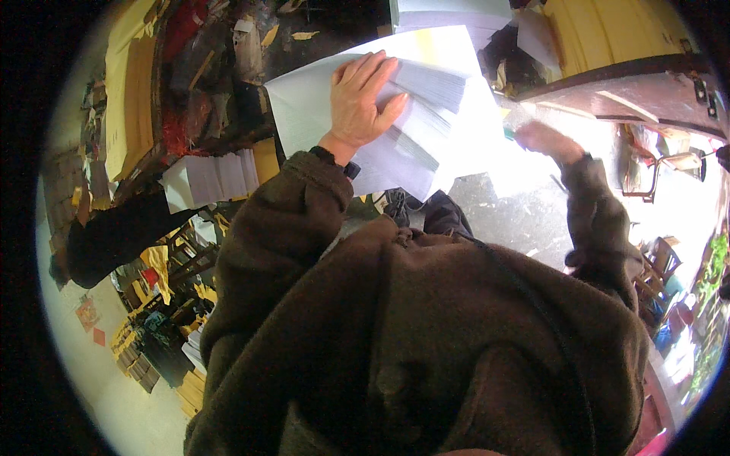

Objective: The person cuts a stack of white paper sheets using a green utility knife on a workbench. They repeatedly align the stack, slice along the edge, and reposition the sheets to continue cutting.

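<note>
My left hand (363,100) lies with its palm down and fingers spread on a large stack of white paper sheets (422,137), whose edges are fanned out in layers. A dark band is at that wrist. My right hand (539,139) is raised to the right of the stack, apart from it, over brightly lit ground. It is blurred, with its fingers bent; something small and green shows at its fingertips, and I cannot tell what it is. The right part of the stack is washed out by glare.
More white paper (450,14) stands beyond the stack. Yellow paper piles (616,34) sit at the upper right, others (131,97) at the upper left. A white paper block (211,179) is left of my left forearm. Another person's dark sleeve (120,239) shows at far left; a chair (656,171) at right.
</note>
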`<control>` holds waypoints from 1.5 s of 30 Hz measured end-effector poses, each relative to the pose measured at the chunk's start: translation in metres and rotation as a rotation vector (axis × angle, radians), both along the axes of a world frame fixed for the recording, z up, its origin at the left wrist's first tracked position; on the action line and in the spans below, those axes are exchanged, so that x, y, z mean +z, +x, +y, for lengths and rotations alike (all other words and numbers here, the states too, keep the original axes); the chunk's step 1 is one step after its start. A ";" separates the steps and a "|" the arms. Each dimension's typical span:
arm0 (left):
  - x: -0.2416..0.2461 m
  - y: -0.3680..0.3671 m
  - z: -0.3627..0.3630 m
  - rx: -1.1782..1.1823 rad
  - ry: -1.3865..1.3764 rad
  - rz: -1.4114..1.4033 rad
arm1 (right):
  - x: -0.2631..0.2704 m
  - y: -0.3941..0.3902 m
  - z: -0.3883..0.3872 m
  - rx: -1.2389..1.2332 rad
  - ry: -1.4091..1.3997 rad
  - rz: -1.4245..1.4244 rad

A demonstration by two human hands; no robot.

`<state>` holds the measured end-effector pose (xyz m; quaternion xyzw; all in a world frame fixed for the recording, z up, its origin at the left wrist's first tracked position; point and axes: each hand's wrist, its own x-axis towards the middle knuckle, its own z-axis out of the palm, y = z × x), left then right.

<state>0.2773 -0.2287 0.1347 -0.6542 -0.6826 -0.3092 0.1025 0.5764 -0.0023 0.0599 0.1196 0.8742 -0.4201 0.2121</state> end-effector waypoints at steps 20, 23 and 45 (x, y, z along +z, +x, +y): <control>-0.014 -0.004 -0.005 -0.039 0.120 0.001 | -0.111 -0.161 -0.353 -0.130 -0.776 0.419; -0.013 -0.005 -0.004 -0.043 0.129 0.040 | -0.084 -0.161 -0.345 0.151 -0.481 0.534; -0.007 -0.003 -0.009 -0.056 0.045 0.014 | 0.009 0.046 -0.048 -0.206 -0.411 -0.016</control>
